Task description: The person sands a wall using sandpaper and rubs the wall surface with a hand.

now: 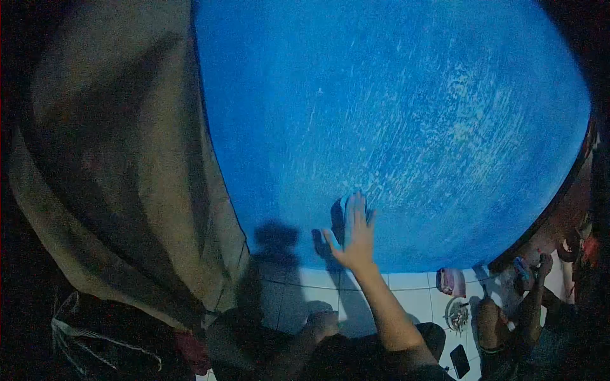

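My right hand (357,238) presses flat on a dark oval pad (349,213) against the lower part of a large blue surface (381,114), its thumb spread to the left. Whitish streaks and speckles cover the blue around and above it, thickest at the upper right. My left hand (325,324) rests low near my dark-clothed leg, above the white tiles. It is dim and its fingers are hard to make out.
A brown cloth (171,165) hangs at the left. On the white tiles (318,297) at the lower right lie a pink packet (450,282), a round dish (457,315) of small items and a black phone (459,361). Another person's hand (544,265) is beyond them.
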The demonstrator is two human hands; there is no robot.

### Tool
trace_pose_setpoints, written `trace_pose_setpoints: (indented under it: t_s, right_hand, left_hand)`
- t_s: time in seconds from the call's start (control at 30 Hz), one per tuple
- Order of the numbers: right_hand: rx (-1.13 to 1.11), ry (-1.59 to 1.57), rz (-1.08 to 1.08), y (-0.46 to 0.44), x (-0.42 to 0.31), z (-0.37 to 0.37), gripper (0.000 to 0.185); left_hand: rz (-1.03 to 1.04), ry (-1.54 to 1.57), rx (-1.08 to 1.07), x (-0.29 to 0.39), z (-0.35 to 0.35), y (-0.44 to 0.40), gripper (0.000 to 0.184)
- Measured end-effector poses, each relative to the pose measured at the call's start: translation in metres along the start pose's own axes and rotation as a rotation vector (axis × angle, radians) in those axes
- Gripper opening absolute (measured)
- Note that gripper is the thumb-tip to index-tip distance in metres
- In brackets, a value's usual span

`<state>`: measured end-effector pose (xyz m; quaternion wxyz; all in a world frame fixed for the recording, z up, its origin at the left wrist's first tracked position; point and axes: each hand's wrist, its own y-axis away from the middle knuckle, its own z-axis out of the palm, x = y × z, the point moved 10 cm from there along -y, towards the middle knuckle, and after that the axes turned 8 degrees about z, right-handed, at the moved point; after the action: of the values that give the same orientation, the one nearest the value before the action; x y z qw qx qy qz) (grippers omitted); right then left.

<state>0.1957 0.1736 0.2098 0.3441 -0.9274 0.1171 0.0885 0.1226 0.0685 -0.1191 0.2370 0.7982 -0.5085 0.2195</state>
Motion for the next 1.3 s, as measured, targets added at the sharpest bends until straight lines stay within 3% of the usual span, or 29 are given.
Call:
trace_pose_setpoints:
  t_s: [0.23, 0.4, 0.47, 0.57, 0.77, 0.87, 0.97, 1.03, 1.13, 1.3]
  right_hand:
    - [0.369, -0.122, -0.142, -0.093, -0.043, -0.108, 0.087]
    - [0.137, -0.082, -0.083, -0.002, 0.014, -0.002, 0.085]
    - [-0.005, -0.049, 0.035, 0.043, 0.043, 0.037, 0.085]
    - [-0.038, 0.005, 0.093, 0.04, 0.062, 0.026, 0.084]
    - [0.422, 0.082, 0.084, -0.061, 0.041, -0.114, 0.083]
    - [0.467, 0.038, 0.084, -0.06, 0.051, -0.11, 0.085]
    - [0.316, 0.124, 0.123, 0.004, 0.097, -0.021, 0.085]
    - [0.066, 0.195, 0.241, 0.058, 0.133, 0.037, 0.088]
    - [-0.076, 0.184, 0.326, 0.066, 0.145, 0.033, 0.088]
    - [0.441, 0.119, 0.142, -0.054, 0.1, -0.121, 0.085]
  left_hand:
    - [0.0, -0.008, 0.0, 0.003, -0.005, 0.005, 0.045]
    - [0.001, -0.003, 0.006, 0.003, -0.011, 0.001, 0.045]
    - [0.003, -0.004, 0.02, 0.002, -0.01, 0.001, 0.045]
    - [0.015, -0.007, 0.024, -0.001, -0.008, 0.001, 0.045]
    - [0.047, -0.019, 0.094, 0.004, -0.019, 0.009, 0.045]
    - [0.109, -0.141, 0.273, 0.02, -0.043, 0.022, 0.045]
    - [0.0, 0.089, -0.041, -0.001, -0.01, 0.009, 0.045]
    - [0.04, 0.061, 0.031, -0.005, -0.013, 0.008, 0.047]
    - [0.043, 0.03, 0.058, -0.016, -0.007, 0.006, 0.049]
    - [-0.025, -0.023, 0.051, -0.008, -0.008, 0.012, 0.051]
